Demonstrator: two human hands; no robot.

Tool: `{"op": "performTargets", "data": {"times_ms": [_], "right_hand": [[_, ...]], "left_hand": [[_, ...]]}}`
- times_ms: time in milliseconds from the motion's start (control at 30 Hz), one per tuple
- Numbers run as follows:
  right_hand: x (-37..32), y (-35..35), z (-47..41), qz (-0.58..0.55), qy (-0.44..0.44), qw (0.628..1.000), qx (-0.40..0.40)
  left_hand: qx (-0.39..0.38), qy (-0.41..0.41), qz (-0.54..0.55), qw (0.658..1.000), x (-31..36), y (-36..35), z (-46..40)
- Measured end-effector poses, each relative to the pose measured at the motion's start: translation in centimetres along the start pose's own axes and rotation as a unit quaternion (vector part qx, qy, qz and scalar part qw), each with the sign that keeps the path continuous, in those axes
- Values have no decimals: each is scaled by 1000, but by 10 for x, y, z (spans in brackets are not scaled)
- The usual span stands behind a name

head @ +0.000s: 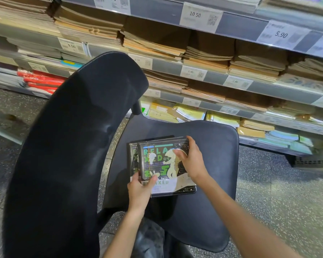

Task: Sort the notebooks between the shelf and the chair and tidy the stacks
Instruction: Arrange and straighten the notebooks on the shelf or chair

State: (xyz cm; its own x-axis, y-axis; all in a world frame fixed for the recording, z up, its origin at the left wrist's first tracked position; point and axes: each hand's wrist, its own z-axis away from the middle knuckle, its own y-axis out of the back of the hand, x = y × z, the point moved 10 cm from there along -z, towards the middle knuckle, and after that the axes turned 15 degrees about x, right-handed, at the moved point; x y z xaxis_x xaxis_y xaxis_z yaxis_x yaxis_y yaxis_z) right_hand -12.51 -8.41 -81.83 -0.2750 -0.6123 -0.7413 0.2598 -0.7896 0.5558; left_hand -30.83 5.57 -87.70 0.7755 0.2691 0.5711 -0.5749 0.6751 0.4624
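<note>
A small stack of black notebooks lies on the seat of a black chair point(216, 146). The top notebook point(161, 161), with green "RELAXED" lettering and pale figures, sits skewed and a little further back than the ones beneath point(168, 189). My left hand point(140, 190) grips the stack's near left corner, thumb on top. My right hand point(191, 161) holds the top notebook's far right edge, fingers curled over it. The shelf point(203, 75) behind the chair carries rows of brown kraft notebooks.
The chair's tall black backrest point(69, 146) rises at the left, close to the stack. Price tags point(200, 16) line the shelf edges. Red notebooks point(43, 81) lie low at the left, yellow and pastel ones point(190, 113) on the bottom shelf. Speckled floor point(287, 192) surrounds the chair.
</note>
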Motion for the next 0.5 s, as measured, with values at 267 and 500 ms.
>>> {"op": "performTargets", "data": {"times_ms": [267, 500], "right_hand": [[-46, 54, -3, -46, 57, 995, 63], [-138, 139, 7, -73, 130, 981, 123]], "left_hand": [[-23, -73, 62, 995, 79, -1, 38], [-33, -148, 111, 982, 181, 11, 96]]}}
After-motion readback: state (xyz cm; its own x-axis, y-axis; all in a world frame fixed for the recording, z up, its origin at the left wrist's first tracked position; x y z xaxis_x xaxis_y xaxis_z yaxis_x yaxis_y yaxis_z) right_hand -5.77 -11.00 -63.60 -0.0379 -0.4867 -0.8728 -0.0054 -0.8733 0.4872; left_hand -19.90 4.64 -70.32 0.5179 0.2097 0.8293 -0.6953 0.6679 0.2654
